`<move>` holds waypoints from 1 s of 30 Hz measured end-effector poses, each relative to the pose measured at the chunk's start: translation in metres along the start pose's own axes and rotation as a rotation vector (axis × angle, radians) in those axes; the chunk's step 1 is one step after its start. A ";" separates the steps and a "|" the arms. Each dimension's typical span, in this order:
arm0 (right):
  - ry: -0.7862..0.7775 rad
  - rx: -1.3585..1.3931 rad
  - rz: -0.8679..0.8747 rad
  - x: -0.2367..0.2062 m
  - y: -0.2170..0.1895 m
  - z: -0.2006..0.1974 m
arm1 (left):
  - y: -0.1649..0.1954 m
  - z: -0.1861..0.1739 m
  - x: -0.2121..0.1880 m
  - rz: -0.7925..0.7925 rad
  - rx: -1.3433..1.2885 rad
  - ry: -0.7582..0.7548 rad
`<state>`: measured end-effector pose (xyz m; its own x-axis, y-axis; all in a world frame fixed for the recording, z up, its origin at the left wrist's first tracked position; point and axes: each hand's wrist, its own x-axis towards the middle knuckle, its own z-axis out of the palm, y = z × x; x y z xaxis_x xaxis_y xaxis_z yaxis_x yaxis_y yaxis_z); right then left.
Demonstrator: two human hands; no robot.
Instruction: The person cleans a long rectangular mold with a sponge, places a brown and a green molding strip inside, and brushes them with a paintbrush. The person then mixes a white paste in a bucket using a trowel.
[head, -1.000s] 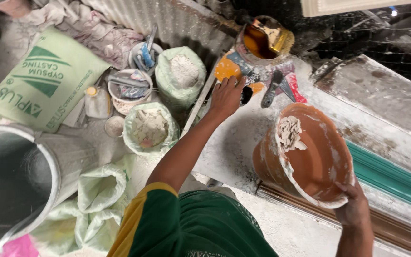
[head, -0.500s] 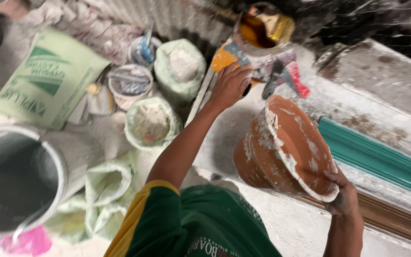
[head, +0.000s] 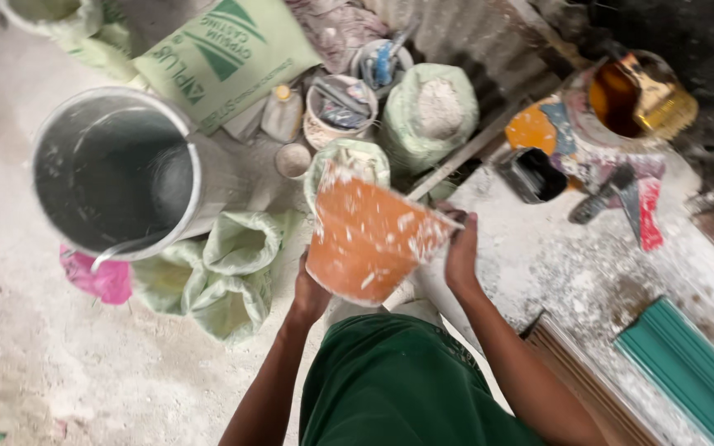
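- Orange bucket (head: 369,239): plastic, splashed with white plaster; held off the floor at the middle of the view, tipped so its rim points toward 12 o'clock; its side and base face the camera.
- Left hand (head: 311,291): at 7 o'clock of the bucket, closed around its lower wall near the base, fingers hidden beneath.
- Right hand (head: 461,252): at 3 o'clock of the bucket, gripping the rim, fingers curled over the edge.
- Green shirt (head: 398,388): the person's own, at 6 o'clock below the bucket.
- Metal drum (head: 117,169): large, round, open-topped, grey inside, at 9 o'clock of the bucket, well apart from it, wire handle hanging at its lower rim.
- Pink bag (head: 97,277): crumpled, just beside the drum at its 6 o'clock.
- Green sacks (head: 225,277): pale, slumped on the floor between drum and bucket.
- Open sack of white powder (head: 435,111): at 12 o'clock of the bucket, mouth rolled down.
- Printed plaster sack (head: 225,49): lying flat at 11 o'clock, green and white.
- Small tub (head: 336,107): dirty white, holding tools, just beside the powder sack at its 9 o'clock.
- Small bottle (head: 283,111): pale with yellow cap, just beside the tub at its 9 o'clock.
- Tin of brown liquid (head: 617,99): at 2 o'clock, a wide brush (head: 663,95) resting across it.
- Black cup (head: 535,173): lying on the dusty white slab (head: 564,272) at 2 o'clock of the bucket.
- Teal strip (head: 692,376): ribbed, at 4 o'clock, near the slab's lower edge.
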<state>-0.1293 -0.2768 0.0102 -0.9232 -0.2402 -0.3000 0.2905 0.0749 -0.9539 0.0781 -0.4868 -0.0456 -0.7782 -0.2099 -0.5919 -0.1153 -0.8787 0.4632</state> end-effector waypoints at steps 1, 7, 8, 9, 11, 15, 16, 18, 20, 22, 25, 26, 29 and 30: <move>0.027 0.036 0.031 0.012 0.010 0.020 | 0.011 -0.001 -0.009 -0.018 0.035 0.056; -0.048 0.626 0.350 0.068 0.024 0.099 | 0.074 0.039 -0.048 0.168 0.532 0.178; -0.067 0.679 0.385 0.074 0.023 0.105 | 0.084 0.050 -0.047 0.174 0.571 0.166; -0.084 0.730 0.423 0.077 0.022 0.111 | 0.094 0.060 -0.049 0.177 0.609 0.155; -0.111 0.774 0.479 0.081 0.019 0.118 | 0.115 0.081 -0.048 0.172 0.700 0.167; -0.144 0.779 0.530 0.077 0.003 0.122 | 0.151 0.133 -0.058 0.514 1.163 0.128; -0.155 0.791 0.534 0.076 -0.002 0.122 | 0.160 0.148 -0.065 0.706 1.335 0.077; -0.142 0.826 0.533 0.073 -0.012 0.122 | 0.166 0.177 -0.086 0.994 1.731 0.167; -0.088 0.877 0.536 0.071 -0.018 0.124 | 0.159 0.199 -0.108 1.231 1.842 0.225; -0.029 0.924 0.546 0.069 -0.019 0.124 | 0.146 0.218 -0.104 1.452 1.835 0.241; 0.022 0.950 0.556 0.067 -0.014 0.116 | 0.119 0.239 -0.056 1.486 1.803 0.144; 0.052 0.941 0.553 0.067 -0.013 0.109 | 0.114 0.243 -0.038 1.337 1.882 0.065; 0.181 0.941 0.494 0.072 -0.018 0.078 | 0.107 0.239 -0.010 1.270 1.929 -0.088; 0.242 0.946 0.441 0.073 -0.021 0.066 | 0.111 0.236 -0.006 1.293 1.913 -0.113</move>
<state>-0.1866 -0.3594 0.0082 -0.6844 -0.1695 -0.7091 0.5918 -0.6973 -0.4044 -0.0760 -0.4817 0.1650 -0.9079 -0.0543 0.4157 0.1025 0.9327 0.3457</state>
